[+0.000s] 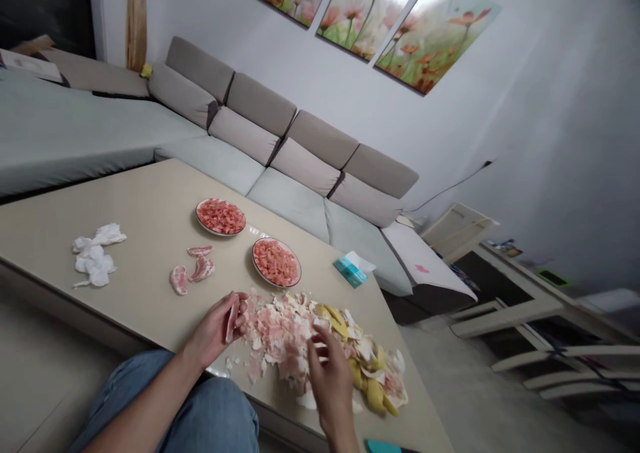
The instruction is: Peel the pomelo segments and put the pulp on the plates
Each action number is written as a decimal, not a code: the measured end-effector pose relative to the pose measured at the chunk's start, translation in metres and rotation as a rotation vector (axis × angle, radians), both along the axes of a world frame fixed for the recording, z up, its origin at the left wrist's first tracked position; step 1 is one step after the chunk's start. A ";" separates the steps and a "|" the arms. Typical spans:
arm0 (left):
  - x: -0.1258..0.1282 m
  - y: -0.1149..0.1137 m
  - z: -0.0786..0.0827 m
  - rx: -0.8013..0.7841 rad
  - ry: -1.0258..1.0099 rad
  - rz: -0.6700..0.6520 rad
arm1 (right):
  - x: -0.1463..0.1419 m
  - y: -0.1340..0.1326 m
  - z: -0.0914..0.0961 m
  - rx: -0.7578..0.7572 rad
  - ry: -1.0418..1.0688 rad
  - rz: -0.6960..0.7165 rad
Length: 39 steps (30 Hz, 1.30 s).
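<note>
Our left hand [220, 329] is grasping a pink fruit segment [231, 318] between thumb and fingers, just above the near edge of the surface [135, 199]. Our right hand [333, 376] looks released, its fingers loosely curved with a gap to the thumb; it is over a broad heap of peelings [280, 329], and we cannot tell whether the fingertips touch it. The heap is pale and pink, spread between and beyond our hands, with thick yellow peels [373, 393] at its right end.

Left of the heap and farther from us, three loose segments [201, 268] lie close together. Beyond the heap stands a near plate [264, 278] piled with pink fruit pieces [277, 261]; farther off and to its left is a far plate [204, 225], likewise filled. At the far left we have crumpled tissues [95, 256], and to the right, near the far edge, a blue tissue pack [353, 269]. A teal object [383, 446] shows partly at the near right.

Our denim-covered knees [210, 413] are against the near side. Past the surface runs a grey sofa [290, 196], below three flower pictures [370, 13].
</note>
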<state>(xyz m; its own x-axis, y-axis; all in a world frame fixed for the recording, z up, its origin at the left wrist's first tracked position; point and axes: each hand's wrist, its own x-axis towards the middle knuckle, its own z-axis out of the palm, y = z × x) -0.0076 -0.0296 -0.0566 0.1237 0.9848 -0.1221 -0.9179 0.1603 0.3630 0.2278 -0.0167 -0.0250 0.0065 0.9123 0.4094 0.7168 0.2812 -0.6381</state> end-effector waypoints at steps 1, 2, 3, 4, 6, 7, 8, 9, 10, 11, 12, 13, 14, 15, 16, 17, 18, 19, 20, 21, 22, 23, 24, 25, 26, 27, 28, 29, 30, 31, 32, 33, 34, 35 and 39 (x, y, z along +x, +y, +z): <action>0.001 0.000 0.000 0.008 0.029 0.019 | -0.015 -0.005 0.000 -0.050 0.043 0.084; 0.002 -0.001 0.001 0.017 0.059 0.037 | -0.030 -0.010 0.001 -0.083 0.065 0.156; 0.003 -0.001 0.001 0.025 0.088 0.056 | -0.046 -0.016 0.002 -0.105 0.083 0.220; 0.004 -0.002 0.001 0.032 0.117 0.072 | -0.061 -0.021 0.002 -0.119 0.100 0.275; 0.006 -0.002 0.002 0.041 0.177 0.100 | -0.086 -0.028 0.002 -0.150 0.108 0.357; 0.006 -0.002 0.002 0.043 0.207 0.110 | -0.096 -0.030 0.001 -0.161 0.113 0.377; 0.006 -0.003 0.003 0.044 0.236 0.117 | -0.103 -0.032 -0.001 -0.165 0.116 0.390; 0.006 -0.003 0.003 0.044 0.264 0.124 | -0.110 -0.032 -0.002 -0.167 0.118 0.394; 0.006 -0.003 0.003 0.044 0.290 0.132 | -0.114 -0.031 -0.003 -0.170 0.120 0.392; 0.006 -0.003 0.002 0.044 0.313 0.141 | -0.118 -0.030 -0.005 -0.172 0.119 0.385; 0.005 -0.004 0.002 0.043 0.333 0.150 | -0.120 -0.029 -0.006 -0.176 0.118 0.375; 0.005 -0.004 0.002 0.042 0.350 0.158 | -0.122 -0.027 -0.006 -0.180 0.116 0.364; 0.005 -0.004 0.002 0.041 0.362 0.164 | -0.123 -0.026 -0.007 -0.180 0.112 0.350; 0.004 -0.005 0.002 0.041 0.371 0.167 | -0.125 -0.025 -0.006 -0.179 0.107 0.336; 0.004 -0.005 0.002 0.041 0.377 0.167 | -0.126 -0.024 -0.006 -0.177 0.102 0.318; 0.004 -0.006 0.002 0.042 0.380 0.165 | -0.128 -0.023 -0.006 -0.177 0.100 0.297; 0.004 -0.006 0.002 0.045 0.379 0.161 | -0.130 -0.023 -0.005 -0.180 0.103 0.274; 0.005 -0.006 0.002 0.048 0.375 0.155 | -0.131 -0.022 -0.004 -0.188 0.116 0.253; 0.005 -0.006 0.002 0.053 0.367 0.149 | -0.133 -0.022 -0.003 -0.207 0.146 0.237; 0.005 -0.007 0.002 0.058 0.356 0.144 | -0.134 -0.022 -0.002 -0.235 0.188 0.227; 0.005 -0.007 0.001 0.063 0.342 0.140 | -0.135 -0.022 -0.002 -0.268 0.234 0.227; 0.006 -0.006 0.001 0.068 0.324 0.134 | -0.135 -0.021 -0.001 -0.301 0.278 0.234; 0.006 -0.006 0.001 0.074 0.303 0.128 | -0.135 -0.021 -0.001 -0.332 0.317 0.243; 0.006 -0.006 0.002 0.082 0.278 0.123 | -0.134 -0.020 -0.001 -0.356 0.346 0.253; 0.005 -0.005 0.003 0.092 0.250 0.119 | -0.132 -0.020 -0.002 -0.373 0.368 0.260; 0.005 -0.005 0.004 0.103 0.219 0.115 | -0.130 -0.019 -0.003 -0.384 0.387 0.263; 0.005 -0.005 0.005 0.116 0.189 0.113 | -0.127 -0.018 -0.004 -0.395 0.411 0.263; 0.005 -0.005 0.007 0.128 0.161 0.111 | -0.124 -0.017 -0.005 -0.407 0.439 0.261; 0.004 -0.005 0.008 0.139 0.138 0.110 | -0.121 -0.017 -0.007 -0.420 0.468 0.258; 0.004 -0.005 0.010 0.149 0.118 0.107 | -0.117 -0.016 -0.008 -0.435 0.498 0.255; 0.003 -0.005 0.011 0.157 0.101 0.103 | -0.113 -0.016 -0.010 -0.452 0.529 0.252; 0.003 -0.006 0.012 0.164 0.088 0.100 | -0.109 -0.016 -0.012 -0.469 0.558 0.249; 0.002 -0.006 0.012 0.168 0.078 0.092 | -0.104 -0.016 -0.013 -0.480 0.586 0.243; 0.001 -0.007 0.012 0.165 0.072 0.086 | -0.098 -0.016 -0.015 -0.483 0.612 0.233; -0.003 -0.008 0.012 0.137 0.064 0.096 | -0.067 -0.014 -0.015 -0.422 0.669 0.141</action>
